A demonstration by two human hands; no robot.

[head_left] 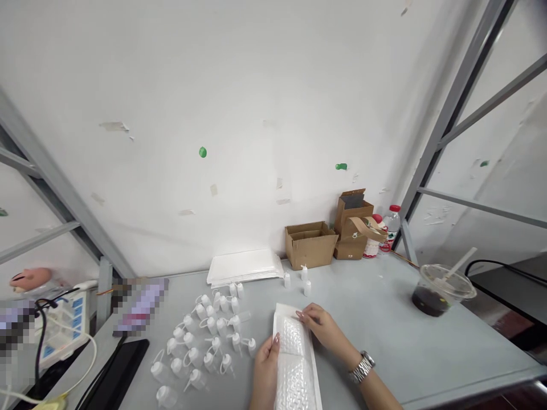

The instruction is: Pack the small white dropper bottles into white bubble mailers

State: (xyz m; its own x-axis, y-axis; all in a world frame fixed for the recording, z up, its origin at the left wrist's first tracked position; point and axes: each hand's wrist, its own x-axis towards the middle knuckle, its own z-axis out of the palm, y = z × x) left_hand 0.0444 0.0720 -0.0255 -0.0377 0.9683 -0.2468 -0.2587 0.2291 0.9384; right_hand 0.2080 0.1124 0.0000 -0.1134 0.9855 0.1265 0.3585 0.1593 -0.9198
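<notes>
- One white padded mailer [293, 376] fills the head view's near middle, running in from the table's [376, 330] near edge, its end pointing toward the far edge.
- The left hand [265, 367] grasps its left side, thumb on top; the right hand [319, 326] has its fingertips at the far end's right side, though pinched or merely resting I cannot tell.
- Judging progress: this mailer is being handled; whether anything is inside, or whether it is sealed, cannot be told.
- Seemingly left over: a flat white stack [243, 266] along the far edge, many loose bottles [194, 357] on the left half, and three small bottles [307, 288] before the open carton [314, 253].
- Materials: the mailer is glossy and quilted with bubbles, creased across; the bottles are translucent, squat cylinders, many with looped cap straps; the carton is brown, boxy cardboard; the tabletop is smooth grey.
</notes>
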